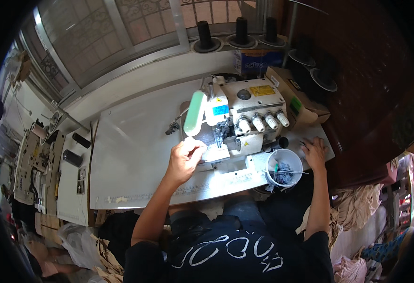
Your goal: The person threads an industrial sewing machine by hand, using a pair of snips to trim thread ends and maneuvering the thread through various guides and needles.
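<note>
A white overlock sewing machine [259,101] stands on the pale table, with several white tension knobs on its front. A light-green oblong piece [195,113] sticks up at its left side. My left hand [186,159] is at the lit sewing plate, left of the needle area. Its thumb and fingers are pinched together; whatever is between them is too small to make out. My right hand [315,152] lies on the table's right end with its fingers spread, beside a small dark thing at the fingertips. Between my hands is a white bucket [270,175] of dark scraps.
Black thread cones [241,32] stand along the back. A cardboard box [287,82] sits behind the machine at the right. Two dark spools [72,158] lie on the neighbouring table at the left, beside another sewing machine [32,165]. Beige cloth [358,205] is heaped at the lower right.
</note>
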Available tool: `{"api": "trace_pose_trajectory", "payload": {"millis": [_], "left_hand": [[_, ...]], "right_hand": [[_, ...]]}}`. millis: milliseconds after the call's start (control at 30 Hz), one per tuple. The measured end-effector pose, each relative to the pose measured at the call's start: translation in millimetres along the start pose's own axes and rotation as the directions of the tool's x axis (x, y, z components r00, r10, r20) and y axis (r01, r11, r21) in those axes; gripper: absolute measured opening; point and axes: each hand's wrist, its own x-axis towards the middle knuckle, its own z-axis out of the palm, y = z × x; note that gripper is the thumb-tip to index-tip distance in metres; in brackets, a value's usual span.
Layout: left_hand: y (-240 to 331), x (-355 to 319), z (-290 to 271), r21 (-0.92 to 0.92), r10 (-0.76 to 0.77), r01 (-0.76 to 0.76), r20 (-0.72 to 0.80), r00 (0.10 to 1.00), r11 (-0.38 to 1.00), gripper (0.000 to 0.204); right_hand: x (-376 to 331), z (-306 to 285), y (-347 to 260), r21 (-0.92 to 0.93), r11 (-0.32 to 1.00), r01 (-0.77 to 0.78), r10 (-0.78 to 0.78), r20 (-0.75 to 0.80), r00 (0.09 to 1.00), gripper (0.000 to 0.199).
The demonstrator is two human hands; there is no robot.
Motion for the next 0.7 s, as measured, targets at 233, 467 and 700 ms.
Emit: {"api": "trace_pose_trajectory", "payload": {"millis": [233, 467, 700], "left_hand": [[-30, -4, 6, -0.126, -0.020, 0.016, -0.028, 0.999, 0.992, 0.004], [-21, 2, 20, -0.159, -0.018, 0.013, -0.028, 0.999, 0.987, 0.004], [-18, 1, 13, -0.170, -0.034, 0.030, -0.024, 0.999, 0.985, 0.005]], "right_hand": [[-19, -95, -18, 0.716, 0.694, -0.068, -0.042, 0.134, 0.990, 0.020], [-34, -99, -40, 0.548, 0.836, -0.018, -0.161, 0.277, 0.947, 0.016], [-1, -154, -48, 0.614, 0.788, 0.046, -0.156, 0.127, 0.980, 0.008]]}}
